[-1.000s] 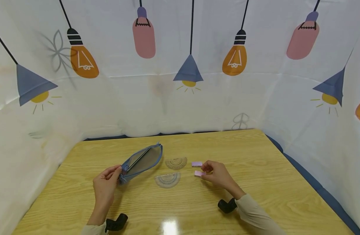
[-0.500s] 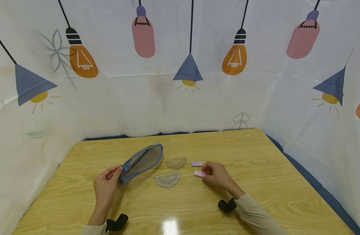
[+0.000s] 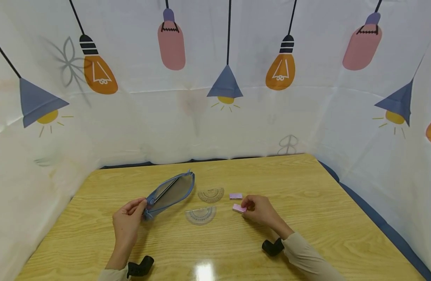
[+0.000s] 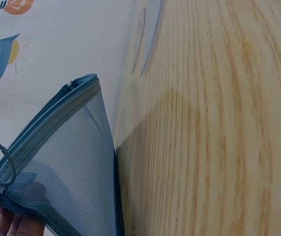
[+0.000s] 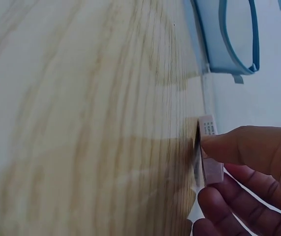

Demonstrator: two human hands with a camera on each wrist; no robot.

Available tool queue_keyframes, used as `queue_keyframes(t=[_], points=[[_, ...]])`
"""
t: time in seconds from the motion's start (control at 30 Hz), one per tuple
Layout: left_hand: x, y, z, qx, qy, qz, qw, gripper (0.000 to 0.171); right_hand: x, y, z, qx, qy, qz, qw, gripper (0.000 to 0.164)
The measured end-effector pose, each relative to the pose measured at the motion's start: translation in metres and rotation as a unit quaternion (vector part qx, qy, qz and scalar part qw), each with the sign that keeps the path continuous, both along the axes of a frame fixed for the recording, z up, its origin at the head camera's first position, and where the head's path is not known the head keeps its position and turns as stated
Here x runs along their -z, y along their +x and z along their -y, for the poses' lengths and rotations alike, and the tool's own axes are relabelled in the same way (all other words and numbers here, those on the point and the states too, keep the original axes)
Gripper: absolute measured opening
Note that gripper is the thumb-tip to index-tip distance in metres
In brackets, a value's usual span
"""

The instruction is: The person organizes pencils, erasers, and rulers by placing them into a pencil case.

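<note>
In the head view, my left hand [image 3: 125,224] pinches the near end of a blue mesh pencil case [image 3: 177,189]. The case stands with its zipped mouth spread, and a dark, slim stick-like item [image 3: 166,190] shows inside. A ring pull [image 4: 8,169] hangs by my fingers in the left wrist view. My right hand [image 3: 259,208] pinches the right end of a small pink eraser [image 3: 238,208], low at the table; thumb and fingertips sit on the printed eraser [image 5: 208,127] in the right wrist view. Just behind it lies a second pink eraser [image 3: 235,196].
Two clear protractors, a farther one [image 3: 211,194] and a nearer one [image 3: 200,216], lie flat between the pencil case and the erasers. The wooden table [image 3: 208,249] ends at a white cloth backdrop [image 3: 159,125] printed with lamps.
The right hand's fingers have drawn back slightly toward the eraser's right end, showing more of it. The left hand and pencil case stay almost still.
</note>
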State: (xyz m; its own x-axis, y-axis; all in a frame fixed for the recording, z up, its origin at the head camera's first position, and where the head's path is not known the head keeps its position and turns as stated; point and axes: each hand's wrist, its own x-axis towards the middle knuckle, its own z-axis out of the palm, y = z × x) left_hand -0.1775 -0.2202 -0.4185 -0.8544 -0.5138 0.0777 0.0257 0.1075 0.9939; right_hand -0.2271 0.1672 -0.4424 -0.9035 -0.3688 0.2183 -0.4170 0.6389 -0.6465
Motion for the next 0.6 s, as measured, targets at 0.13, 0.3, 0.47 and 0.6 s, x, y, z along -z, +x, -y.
queue_keyframes(t=[0.13, 0.3, 0.47, 0.6], points=[[0.0005, 0.0002, -0.0004, -0.001, -0.008, 0.002, 1.0, 0.028, -0.0008, 0.0014, 0.0002, 0.01, -0.011, 0.007, 1.0, 0.018], [0.0026, -0.0008, -0.0001, -0.002, -0.005, -0.001, 1.0, 0.028, -0.0012, 0.0019, -0.0011, 0.023, -0.025, 0.024, 0.999, 0.016], [0.0031, -0.0007, -0.0006, -0.001, -0.008, -0.003, 1.0, 0.029, -0.0005, 0.0026, -0.0026, 0.028, -0.035, 0.023, 0.999, 0.013], [0.0022, -0.001, -0.0012, -0.003, -0.009, -0.005, 0.9999, 0.029, -0.002, 0.0035, -0.0016, 0.031, -0.043, 0.017, 0.998, 0.012]])
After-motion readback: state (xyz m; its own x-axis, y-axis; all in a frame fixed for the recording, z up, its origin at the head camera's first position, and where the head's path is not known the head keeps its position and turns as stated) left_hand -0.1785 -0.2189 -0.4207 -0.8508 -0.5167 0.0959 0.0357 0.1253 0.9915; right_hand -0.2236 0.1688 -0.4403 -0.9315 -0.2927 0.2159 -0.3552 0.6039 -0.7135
